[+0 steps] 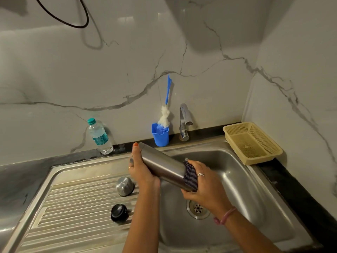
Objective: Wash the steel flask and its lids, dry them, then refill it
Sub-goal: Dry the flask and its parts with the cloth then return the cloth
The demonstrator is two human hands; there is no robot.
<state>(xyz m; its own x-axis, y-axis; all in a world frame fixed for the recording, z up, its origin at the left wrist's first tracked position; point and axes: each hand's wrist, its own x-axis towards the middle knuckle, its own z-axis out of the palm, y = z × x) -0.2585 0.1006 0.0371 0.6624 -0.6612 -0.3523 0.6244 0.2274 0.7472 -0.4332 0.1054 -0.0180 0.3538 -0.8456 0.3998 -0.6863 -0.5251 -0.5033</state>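
Steel flask [160, 166] held tilted over the sink basin [242, 183], one end up toward the back-left, other end lower at right. L hand [141, 169] curls round the flask's upper part from the left side, fingertip w/ orange nail showing over the top end. R hand [202, 185] clasps the lower end, fingers wrapped over a dark striped cloth [190, 177] that sits bunched between palm & flask, covering that end; can't tell if the mouth is this end. Ring on a R finger, pink band at the R wrist. On the ribbed drainboard [73, 216] left of the basin: steel cup lid [125, 186], standing dome up, just beside the L forearm; black inner stopper [119, 212] nearer the camera, apart from the steel one. Basin shows a round drain [197, 209] at the bottom under the R wrist; no objects seen lying in it. Behind sink on the dark counter: blue plastic holder [160, 136] w/ a bottle brush [165, 115] standing in it, white bristles up top, blue handle leaning on the marble wall. Chrome tap [184, 123] just right of the holder. Clear plastic water bottle [99, 136], green cap on, near back-left, looks mostly empty w/ a little water low down. Yellow mesh basket [252, 142] at back-right corner, nothing visible inside.
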